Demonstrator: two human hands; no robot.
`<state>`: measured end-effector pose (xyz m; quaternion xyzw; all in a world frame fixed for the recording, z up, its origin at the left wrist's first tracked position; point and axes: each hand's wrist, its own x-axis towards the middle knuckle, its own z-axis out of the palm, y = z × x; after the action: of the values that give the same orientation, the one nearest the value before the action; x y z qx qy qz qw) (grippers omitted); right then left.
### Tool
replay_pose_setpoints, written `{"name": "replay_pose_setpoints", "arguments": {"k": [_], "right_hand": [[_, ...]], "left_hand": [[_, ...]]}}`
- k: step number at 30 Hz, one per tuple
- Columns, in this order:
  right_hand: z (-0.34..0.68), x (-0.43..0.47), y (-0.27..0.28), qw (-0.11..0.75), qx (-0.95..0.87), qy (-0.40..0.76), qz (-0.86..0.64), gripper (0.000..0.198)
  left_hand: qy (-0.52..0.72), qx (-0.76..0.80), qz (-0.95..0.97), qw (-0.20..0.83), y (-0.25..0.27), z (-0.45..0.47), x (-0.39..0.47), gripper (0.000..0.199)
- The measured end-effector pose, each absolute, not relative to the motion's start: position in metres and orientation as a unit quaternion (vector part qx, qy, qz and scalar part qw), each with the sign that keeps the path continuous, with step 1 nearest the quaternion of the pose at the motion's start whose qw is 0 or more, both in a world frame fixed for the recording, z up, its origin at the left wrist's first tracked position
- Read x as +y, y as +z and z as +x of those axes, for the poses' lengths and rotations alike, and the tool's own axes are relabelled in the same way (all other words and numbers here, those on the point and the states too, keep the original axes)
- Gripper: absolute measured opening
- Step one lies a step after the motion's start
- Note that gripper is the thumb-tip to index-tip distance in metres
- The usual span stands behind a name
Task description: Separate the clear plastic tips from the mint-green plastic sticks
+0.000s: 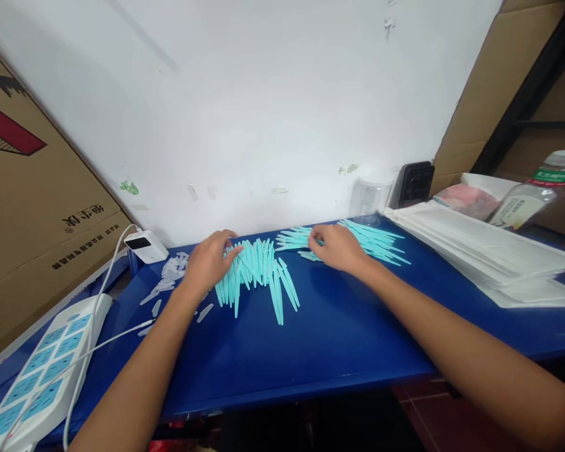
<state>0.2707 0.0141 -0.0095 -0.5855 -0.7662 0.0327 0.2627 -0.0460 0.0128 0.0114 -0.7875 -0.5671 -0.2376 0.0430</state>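
Slim turquoise plastic sticks with tapered ends lie in two heaps on a blue-covered table. At the left edge of the nearer heap (257, 263) rests my left hand (209, 260), its thumb and fingers apart, touching the sticks. My right hand (336, 245) is over the farther heap (376, 242), fingers curled in and thumb near the index finger; what they hold, if anything, is hidden. A few sticks (282, 289) lie spread toward me from the nearer heap. Small translucent plastic pieces (172, 270) are scattered left of my left hand.
A white power strip (51, 370) with cables and a small white device (145, 246) stand at the left, by a large cardboard box (37, 207). At the right lie stacked white sheets (480, 245), a bottle (532, 194) and a clear jar (374, 196). A white wall backs the table.
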Motion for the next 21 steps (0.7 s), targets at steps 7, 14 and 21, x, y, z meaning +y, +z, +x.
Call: {"name": "replay_pose_setpoints", "arguments": {"k": [7, 14, 21], "right_hand": [[0.283, 0.024, -0.011, 0.202, -0.723, -0.069, -0.657, 0.024], [0.238, -0.015, -0.014, 0.164, -0.796, 0.163, -0.559, 0.047], [0.229, -0.021, -0.03, 0.13, -0.814, 0.162, -0.542, 0.029]], "left_hand": [[0.019, -0.724, -0.689, -0.003, 0.028, -0.145, 0.036, 0.026], [0.014, -0.709, -0.698, -0.101, 0.029, -0.141, 0.032, 0.048], [0.005, -0.662, -0.747, -0.065, 0.016, -0.127, 0.037, 0.052]]}}
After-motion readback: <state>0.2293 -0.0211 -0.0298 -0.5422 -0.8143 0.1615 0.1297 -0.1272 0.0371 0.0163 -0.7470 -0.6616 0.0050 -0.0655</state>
